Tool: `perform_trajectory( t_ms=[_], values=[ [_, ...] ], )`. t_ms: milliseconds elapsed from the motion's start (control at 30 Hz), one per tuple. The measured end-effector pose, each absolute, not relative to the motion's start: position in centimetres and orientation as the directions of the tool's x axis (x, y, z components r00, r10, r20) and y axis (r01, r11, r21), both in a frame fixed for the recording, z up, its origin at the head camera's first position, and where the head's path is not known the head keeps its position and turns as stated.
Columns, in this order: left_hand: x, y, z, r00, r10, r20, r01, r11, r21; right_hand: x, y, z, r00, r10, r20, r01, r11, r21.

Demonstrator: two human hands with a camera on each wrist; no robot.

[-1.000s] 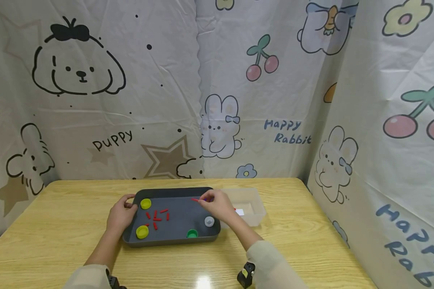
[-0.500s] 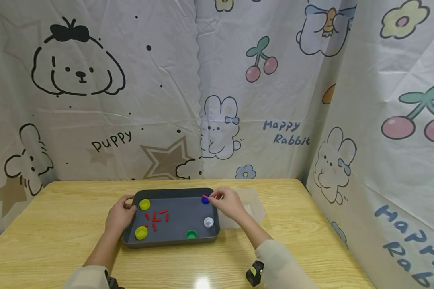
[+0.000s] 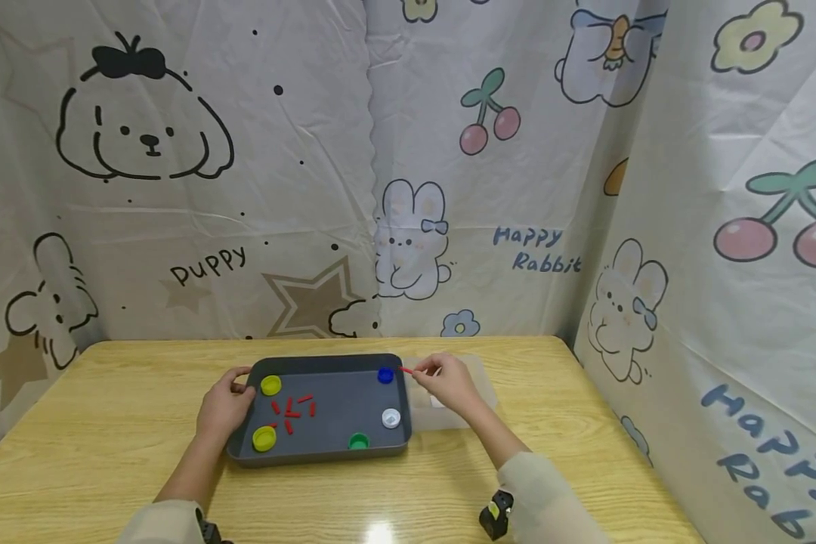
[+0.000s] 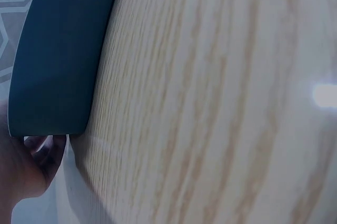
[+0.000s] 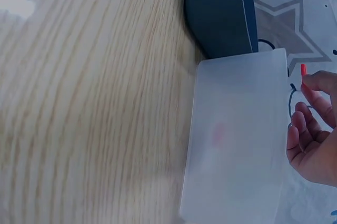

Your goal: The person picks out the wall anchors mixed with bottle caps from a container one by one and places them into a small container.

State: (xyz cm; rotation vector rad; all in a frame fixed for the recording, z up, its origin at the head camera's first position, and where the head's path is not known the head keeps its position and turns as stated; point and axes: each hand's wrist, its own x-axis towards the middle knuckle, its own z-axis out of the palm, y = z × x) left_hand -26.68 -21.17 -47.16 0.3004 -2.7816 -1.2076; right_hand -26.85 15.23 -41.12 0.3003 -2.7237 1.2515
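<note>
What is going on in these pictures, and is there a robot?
No robot here, just a person using two bare hands. The wide picture comes from a camera worn on the head, looking forward and down. The other two come from wrist cameras, one per arm.

On the wooden table sits a dark tray. In it are small red sticks, two yellow round pieces, and a blue one, a white one and a green one. Beside it stands a cloudy box.

The left hand holds the tray's end; the right hand pinches one red stick.
</note>
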Motion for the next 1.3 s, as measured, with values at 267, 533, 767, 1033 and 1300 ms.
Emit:
perform_trajectory(
  t_ms=[267, 533, 767, 1033, 1300],
  values=[
    [-26.6, -21.2, -47.1, -0.977, -0.211, 0.009, -0.137, 0.665, 0.734, -27.0, 16.5, -41.6, -0.974, -0.092, 0.208, -0.216, 0.663, -0.717],
    [-26.7, -21.2, -47.1, -0.976, -0.218, 0.002, -0.147, 0.666, 0.731, -27.5, 17.6, -42.0, -0.985, -0.048, 0.166, -0.153, 0.686, -0.711],
    [-26.6, -21.2, -47.1, -0.976, -0.216, 0.003, -0.145, 0.667, 0.731, -27.6, 18.1, -42.7, -0.987, -0.043, 0.156, -0.145, 0.667, -0.730],
    [-26.6, -21.2, -47.0, -0.976, -0.219, 0.005, -0.145, 0.663, 0.734, -27.7, 18.3, -43.0, -0.991, -0.013, 0.130, -0.106, 0.668, -0.737],
    [-26.6, -21.1, -47.0, -0.974, -0.225, 0.006, -0.148, 0.660, 0.736, -27.5, 18.4, -43.0, -0.989, -0.041, 0.140, -0.128, 0.697, -0.706]
  ],
)
